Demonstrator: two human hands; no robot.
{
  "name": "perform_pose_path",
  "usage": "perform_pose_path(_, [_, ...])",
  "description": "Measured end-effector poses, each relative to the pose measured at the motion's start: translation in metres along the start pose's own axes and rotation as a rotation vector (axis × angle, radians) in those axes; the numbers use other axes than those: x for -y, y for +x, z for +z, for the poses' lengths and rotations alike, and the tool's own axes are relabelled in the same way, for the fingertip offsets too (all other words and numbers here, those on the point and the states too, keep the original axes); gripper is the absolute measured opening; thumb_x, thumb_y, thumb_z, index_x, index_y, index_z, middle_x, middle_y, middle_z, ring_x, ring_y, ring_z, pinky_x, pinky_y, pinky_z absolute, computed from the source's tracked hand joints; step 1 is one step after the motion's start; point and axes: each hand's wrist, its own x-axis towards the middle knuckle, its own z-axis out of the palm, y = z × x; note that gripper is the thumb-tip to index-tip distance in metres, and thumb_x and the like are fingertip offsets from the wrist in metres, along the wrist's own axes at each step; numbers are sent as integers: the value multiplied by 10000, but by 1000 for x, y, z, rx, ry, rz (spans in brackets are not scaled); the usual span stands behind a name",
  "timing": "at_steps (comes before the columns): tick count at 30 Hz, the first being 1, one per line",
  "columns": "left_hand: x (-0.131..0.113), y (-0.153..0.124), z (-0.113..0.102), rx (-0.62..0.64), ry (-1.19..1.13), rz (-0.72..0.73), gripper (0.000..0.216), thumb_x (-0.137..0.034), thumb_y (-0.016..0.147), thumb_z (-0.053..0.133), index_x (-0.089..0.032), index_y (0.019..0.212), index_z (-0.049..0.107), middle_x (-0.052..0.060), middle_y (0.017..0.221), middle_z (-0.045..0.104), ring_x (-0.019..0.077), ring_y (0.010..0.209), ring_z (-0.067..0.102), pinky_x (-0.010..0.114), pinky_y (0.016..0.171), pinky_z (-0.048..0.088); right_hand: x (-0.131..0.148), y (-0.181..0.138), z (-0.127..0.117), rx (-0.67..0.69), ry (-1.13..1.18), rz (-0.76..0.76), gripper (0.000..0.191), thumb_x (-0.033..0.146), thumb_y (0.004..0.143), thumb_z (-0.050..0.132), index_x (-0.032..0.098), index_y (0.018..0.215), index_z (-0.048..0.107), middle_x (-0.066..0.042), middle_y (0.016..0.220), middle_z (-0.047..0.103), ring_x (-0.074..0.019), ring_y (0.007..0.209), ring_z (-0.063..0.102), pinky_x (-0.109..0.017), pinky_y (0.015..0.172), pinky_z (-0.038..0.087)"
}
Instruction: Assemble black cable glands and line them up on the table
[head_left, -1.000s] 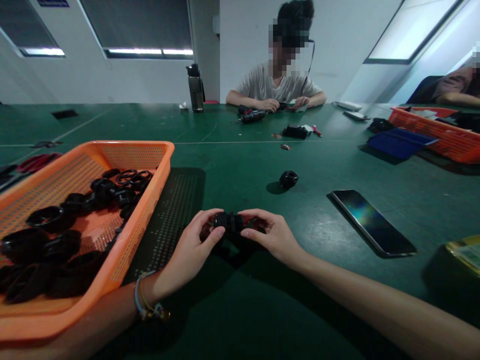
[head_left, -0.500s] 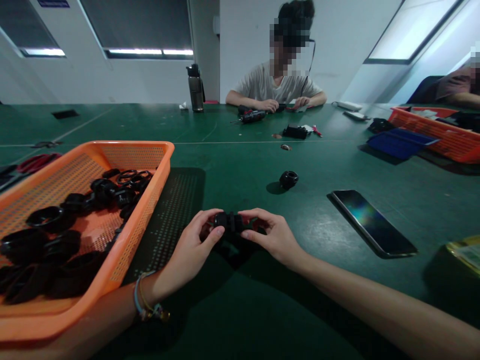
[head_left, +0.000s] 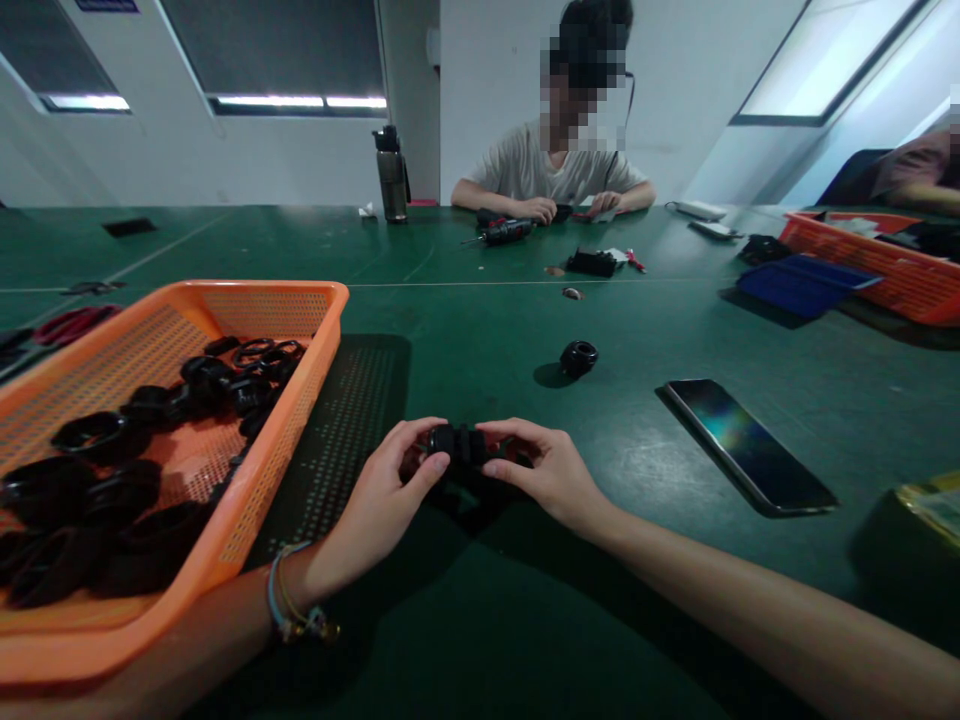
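- Green table (head_left: 465, 320): it bears the whole arrangement. Nothing on it appears to have moved in the last half-second (only the view has shifted slightly), so the work is judged to be in a steady hold.
- Orange basket (head_left: 90, 650): the landmark, holding a scatter of black parts (head_left: 150, 405).
- Left hand (head_left: 394, 480): just right of the basket, with thumb and index finger parted only by the thickness of the piece they pinch at its left end. Its grip looks unchanged.
- Right hand (head_left: 555, 475): farther right of the basket, similarly narrowed, thumb and fingertips on the piece's right end (the inner fingers are partly hidden). It too has kept its pose.
- Phone (head_left: 750, 445): well apart from the basket, to its right, lying flat.
- Black fitting (head_left: 459, 445): right of the basket, held lengthwise between both hands; whether it touches the table cannot be told.
- Loose black piece (head_left: 579, 359): right of the basket, beyond the hands, touched by neither.
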Motion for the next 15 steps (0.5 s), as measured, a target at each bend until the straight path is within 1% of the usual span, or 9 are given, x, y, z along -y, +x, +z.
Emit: perform_pose_path(15, [-3, 0, 1, -7, -7, -1, 349, -352, 780, 515, -176, 1078, 563, 68, 989, 586, 186, 804, 588, 331, 712, 513, 2, 0, 0, -10, -11, 9, 302, 236, 673, 708, 220, 974, 685, -29, 919, 686, -172, 835, 629, -326, 736, 492])
